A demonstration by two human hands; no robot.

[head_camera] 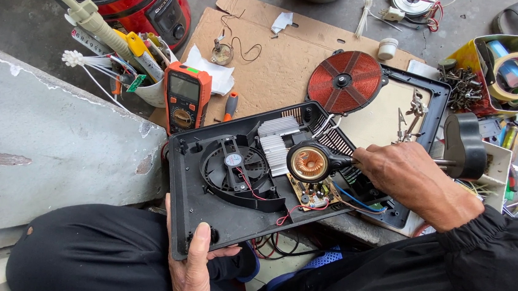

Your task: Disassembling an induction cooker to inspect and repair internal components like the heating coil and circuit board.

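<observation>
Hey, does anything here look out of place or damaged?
Yes: the black cooker housing is opened up, its red coil disc lying out on the cardboard, wires trailing loose. The concrete ledge is chipped.

The cooker housing (205,203) is matt black plastic; its heat sink (279,142), at one o'clock from the fan, is ribbed bare metal. The coil (345,81) shows glossy copper-red winding (on rough brown cardboard (278,61)). The magnifier (308,162) has a smooth black frame.
</observation>
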